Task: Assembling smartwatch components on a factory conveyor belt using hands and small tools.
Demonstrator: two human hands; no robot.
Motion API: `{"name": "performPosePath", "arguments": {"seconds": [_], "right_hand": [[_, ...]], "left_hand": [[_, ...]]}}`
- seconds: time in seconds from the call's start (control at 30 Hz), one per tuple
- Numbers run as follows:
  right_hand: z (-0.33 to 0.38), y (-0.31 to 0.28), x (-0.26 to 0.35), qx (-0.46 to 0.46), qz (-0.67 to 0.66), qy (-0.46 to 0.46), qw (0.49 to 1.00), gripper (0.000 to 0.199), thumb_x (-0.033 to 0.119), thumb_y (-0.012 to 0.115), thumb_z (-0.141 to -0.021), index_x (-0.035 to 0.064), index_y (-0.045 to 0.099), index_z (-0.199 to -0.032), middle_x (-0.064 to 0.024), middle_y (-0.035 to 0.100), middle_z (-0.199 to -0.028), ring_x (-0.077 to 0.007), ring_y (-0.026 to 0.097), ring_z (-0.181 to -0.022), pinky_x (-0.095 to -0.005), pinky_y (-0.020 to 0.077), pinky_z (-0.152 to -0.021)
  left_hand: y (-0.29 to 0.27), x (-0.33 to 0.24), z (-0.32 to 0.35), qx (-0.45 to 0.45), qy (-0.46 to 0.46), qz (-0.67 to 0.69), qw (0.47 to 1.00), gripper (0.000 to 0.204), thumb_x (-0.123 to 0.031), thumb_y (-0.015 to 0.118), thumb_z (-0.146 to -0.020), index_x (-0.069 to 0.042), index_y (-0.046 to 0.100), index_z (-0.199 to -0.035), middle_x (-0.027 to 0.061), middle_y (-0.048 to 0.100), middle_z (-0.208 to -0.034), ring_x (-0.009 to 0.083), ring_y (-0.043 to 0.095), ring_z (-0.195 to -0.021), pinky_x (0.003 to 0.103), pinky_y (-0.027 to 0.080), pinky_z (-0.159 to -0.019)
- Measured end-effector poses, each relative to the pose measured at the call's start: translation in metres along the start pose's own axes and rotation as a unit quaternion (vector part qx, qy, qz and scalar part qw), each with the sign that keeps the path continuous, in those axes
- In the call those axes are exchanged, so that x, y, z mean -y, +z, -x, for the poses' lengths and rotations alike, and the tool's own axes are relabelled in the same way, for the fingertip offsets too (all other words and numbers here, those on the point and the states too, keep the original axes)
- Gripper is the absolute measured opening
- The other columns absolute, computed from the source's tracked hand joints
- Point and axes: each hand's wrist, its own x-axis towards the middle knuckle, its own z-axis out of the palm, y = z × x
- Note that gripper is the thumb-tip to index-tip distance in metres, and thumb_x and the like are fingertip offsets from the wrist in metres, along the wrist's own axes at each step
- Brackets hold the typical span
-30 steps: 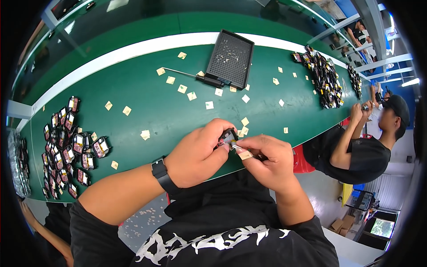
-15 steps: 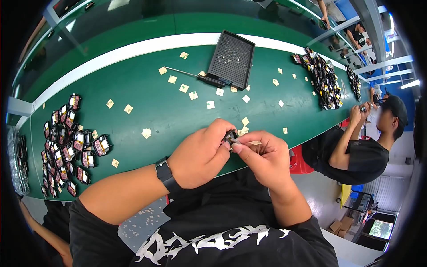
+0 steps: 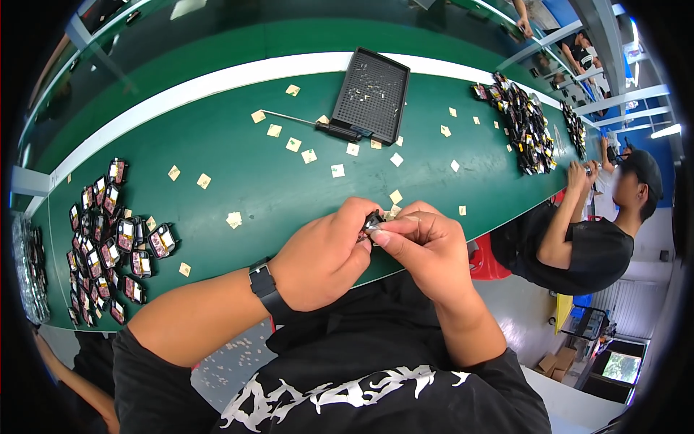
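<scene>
The left hand [image 3: 318,253] is curled closed around a small black part [image 3: 374,218], its forefinger over the far side and its thumb along the near side. The right hand [image 3: 430,249] comes in from the right with thumb and forefinger pinched together at the part's right side, touching it; the other fingers are bent in. Whether a small piece sits inside that pinch cannot be told, as the fingertips hide it. The part is held up over the near edge of the green worktop [image 3: 253,173], between the two hands and largely covered by them.

A few pale squares [image 3: 395,196] lie just beyond the part, with others scattered farther off and to the left. At the far side rests a black tray [image 3: 369,101] with small bits in it, and a screwdriver [image 3: 338,131] lies at its near edge, shaft pointing left. A heap of black cases [image 3: 161,241] covers the left end; another heap [image 3: 524,126] lies at the far right. A co-worker [image 3: 596,249] sits to the right.
</scene>
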Motion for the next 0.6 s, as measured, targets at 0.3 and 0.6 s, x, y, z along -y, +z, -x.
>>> {"name": "performPosePath", "arguments": {"seconds": [0.3,0.6], "right_hand": [[-0.014,-0.003,0.007,0.047,-0.159,0.157,0.974,0.023,0.000,0.081,-0.085,0.0023,0.063,-0.099,-0.0013,0.063,-0.087,-0.0031,0.054,-0.068,-0.0165,0.0349,-0.051],[-0.014,-0.008,0.017,0.110,-0.154,0.229,0.955,0.020,0.011,0.079,-0.090,0.0029,0.064,-0.102,0.0009,0.064,-0.084,0.0006,0.047,-0.060,-0.0174,0.0284,-0.046]], "left_hand": [[-0.003,0.002,0.003,0.026,0.015,-0.012,0.999,0.035,-0.004,0.052,-0.096,-0.001,0.045,-0.130,0.0144,0.061,-0.102,0.0284,0.062,-0.085,0.040,0.050,-0.078],[0.002,0.002,0.002,0.020,-0.012,0.063,0.998,0.032,-0.006,0.051,-0.097,0.000,0.046,-0.128,0.0140,0.062,-0.098,0.0274,0.063,-0.085,0.039,0.051,-0.076]]}}
